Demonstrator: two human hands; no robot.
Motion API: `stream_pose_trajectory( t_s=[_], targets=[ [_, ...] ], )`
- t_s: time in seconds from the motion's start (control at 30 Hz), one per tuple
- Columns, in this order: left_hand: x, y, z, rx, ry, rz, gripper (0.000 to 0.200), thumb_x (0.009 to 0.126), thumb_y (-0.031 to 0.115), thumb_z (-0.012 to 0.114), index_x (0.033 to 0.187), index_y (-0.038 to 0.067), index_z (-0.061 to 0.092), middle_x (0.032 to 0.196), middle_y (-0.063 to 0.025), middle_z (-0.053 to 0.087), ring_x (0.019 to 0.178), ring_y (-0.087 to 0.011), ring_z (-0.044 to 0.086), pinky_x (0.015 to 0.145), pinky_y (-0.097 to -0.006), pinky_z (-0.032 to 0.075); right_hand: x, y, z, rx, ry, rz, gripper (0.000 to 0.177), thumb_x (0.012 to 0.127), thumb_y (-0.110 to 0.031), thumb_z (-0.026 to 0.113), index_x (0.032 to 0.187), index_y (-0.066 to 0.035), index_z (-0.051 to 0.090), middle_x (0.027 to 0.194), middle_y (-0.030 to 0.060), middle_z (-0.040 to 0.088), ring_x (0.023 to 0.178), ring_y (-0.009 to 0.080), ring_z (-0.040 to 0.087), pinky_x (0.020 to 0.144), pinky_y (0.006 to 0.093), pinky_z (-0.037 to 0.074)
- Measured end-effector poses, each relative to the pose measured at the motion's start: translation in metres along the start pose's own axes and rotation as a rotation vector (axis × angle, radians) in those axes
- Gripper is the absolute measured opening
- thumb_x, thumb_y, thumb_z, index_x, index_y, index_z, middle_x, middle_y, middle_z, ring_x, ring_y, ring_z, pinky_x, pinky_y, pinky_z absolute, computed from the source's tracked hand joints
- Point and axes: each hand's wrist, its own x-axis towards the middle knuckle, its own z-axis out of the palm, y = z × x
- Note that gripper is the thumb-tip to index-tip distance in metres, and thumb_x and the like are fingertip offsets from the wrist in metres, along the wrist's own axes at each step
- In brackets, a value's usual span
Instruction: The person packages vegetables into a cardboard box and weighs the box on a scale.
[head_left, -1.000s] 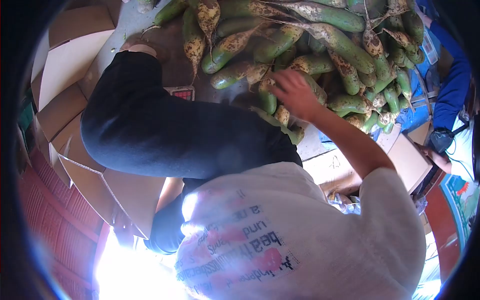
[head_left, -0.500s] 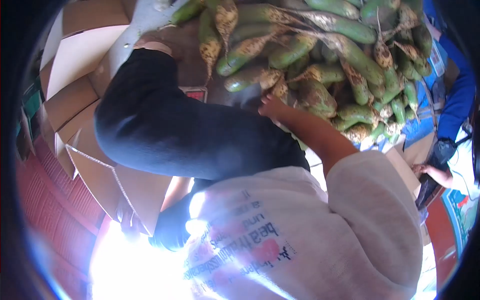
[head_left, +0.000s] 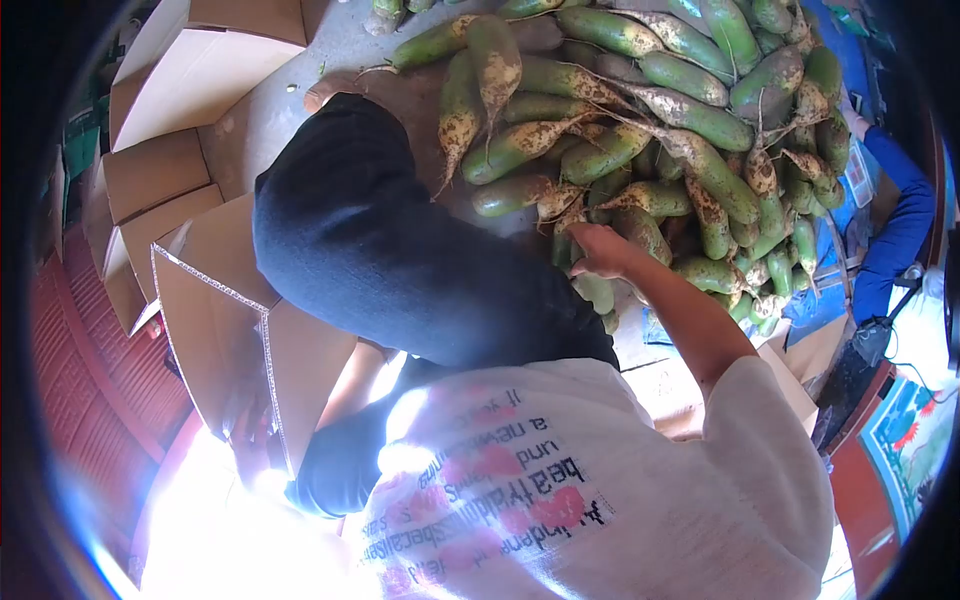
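Green radishes [head_left: 715, 185] lay heaped on the floor [head_left: 270, 125], where the right hand [head_left: 600, 250], farther from the knee than half a second earlier, reached the near edge, fingers bent, its grip unclear. Beside the leg [head_left: 410, 260] stood a cardboard box [head_left: 225, 310], contents indistinct; the left hand's state could not be told.

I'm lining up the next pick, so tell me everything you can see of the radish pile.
The radish pile is a loose heap of long, thick green roots, many with pale, brown-stained ends tapering to thin tails. The roots look bare and overlap at many angles, mostly lying on their sides. The heap rests on a grey floor, with blue material along its right side. The right hand is at its near edge; its grip is unclear.
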Motion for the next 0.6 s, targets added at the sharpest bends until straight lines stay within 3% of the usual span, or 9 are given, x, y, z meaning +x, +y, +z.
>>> stream_pose_trajectory(
  t_s=[0.13, 0.23, 0.3, 0.33, 0.37, 0.5, 0.53, 0.6],
  targets=[
    [0.002, 0.006, 0.008, -0.010, 0.025, -0.001, 0.036, 0.089, 0.015, 0.054, 0.124, 0.008, 0.054, 0.127, -0.0159, 0.051, 0.118, -0.0312, 0.045, 0.098, -0.0407, 0.037, -0.001, -0.013, -0.052, -0.008, 0.270, -0.088, 0.063, 0.066, -0.019, 0.079, 0.118, 0.001, 0.051, 0.110, 0.0211, 0.059, 0.103, 0.0356, 0.057, 0.090, 0.0389, 0.045],
    [-0.005, 0.002, 0.006, -0.010, 0.049, -0.011, 0.036, 0.089, 0.015, 0.053, 0.124, 0.008, 0.053, 0.126, -0.0154, 0.052, 0.117, -0.0307, 0.046, 0.098, -0.0404, 0.037, 0.012, -0.004, -0.120, 0.211, 0.518, 0.044, 0.058, 0.070, -0.015, 0.078, 0.119, -0.001, 0.051, 0.094, 0.0137, 0.065, 0.087, 0.0230, 0.063, 0.080, 0.0353, 0.050],
    [-0.010, -0.004, 0.004, -0.010, 0.060, -0.031, 0.035, 0.089, 0.014, 0.053, 0.124, 0.009, 0.053, 0.126, -0.0150, 0.052, 0.116, -0.0304, 0.047, 0.097, -0.0402, 0.038, 0.030, 0.005, -0.156, 0.367, 0.539, 0.127, 0.063, 0.074, -0.013, 0.076, 0.127, -0.004, 0.044, 0.103, 0.0109, 0.063, 0.095, 0.0212, 0.060, 0.087, 0.0337, 0.048],
    [-0.014, -0.007, 0.002, -0.011, 0.065, -0.041, 0.035, 0.090, 0.014, 0.052, 0.125, 0.009, 0.053, 0.126, -0.0148, 0.052, 0.116, -0.0302, 0.047, 0.097, -0.0401, 0.038, 0.039, 0.013, -0.173, 0.279, 0.481, 0.132, 0.069, 0.079, -0.030, 0.070, 0.134, -0.007, 0.037, 0.115, 0.0139, 0.060, 0.107, 0.0254, 0.057, 0.097, 0.0400, 0.042],
    [-0.018, -0.014, 0.003, -0.010, 0.069, -0.056, 0.035, 0.090, 0.014, 0.052, 0.125, 0.009, 0.053, 0.125, -0.0147, 0.052, 0.116, -0.0301, 0.048, 0.097, -0.0400, 0.038, 0.042, 0.002, -0.185, 0.160, 0.553, 0.116, 0.069, 0.080, -0.034, 0.069, 0.134, -0.007, 0.037, 0.122, 0.0156, 0.056, 0.111, 0.0247, 0.055, 0.098, 0.0386, 0.042],
    [-0.035, -0.032, 0.003, -0.030, 0.100, -0.131, 0.035, 0.090, 0.013, 0.051, 0.125, 0.010, 0.053, 0.125, -0.0140, 0.053, 0.114, -0.0294, 0.049, 0.096, -0.0396, 0.039, 0.100, -0.014, -0.183, -0.735, 0.847, 0.322, 0.067, 0.079, -0.041, 0.068, 0.125, 0.000, 0.043, 0.116, 0.0191, 0.050, 0.105, 0.0288, 0.048, 0.090, 0.0378, 0.045],
    [-0.038, -0.034, 0.003, -0.034, 0.107, -0.153, 0.035, 0.090, 0.012, 0.051, 0.125, 0.010, 0.053, 0.124, -0.0138, 0.054, 0.114, -0.0293, 0.049, 0.096, -0.0395, 0.039, 0.117, -0.030, -0.179, -0.604, 0.910, 0.229, 0.067, 0.077, -0.042, 0.069, 0.121, 0.003, 0.045, 0.111, 0.0189, 0.048, 0.099, 0.0294, 0.044, 0.087, 0.0369, 0.045],
    [-0.043, -0.040, 0.004, -0.046, 0.124, -0.189, 0.035, 0.090, 0.012, 0.051, 0.125, 0.010, 0.053, 0.124, -0.0134, 0.054, 0.113, -0.0290, 0.050, 0.096, -0.0393, 0.040, 0.171, -0.040, -0.158, -0.364, 0.852, 0.235, 0.079, 0.079, -0.053, 0.060, 0.128, 0.004, 0.037, 0.122, 0.0239, 0.042, 0.117, 0.0343, 0.039, 0.095, 0.0430, 0.042]
  ],
)
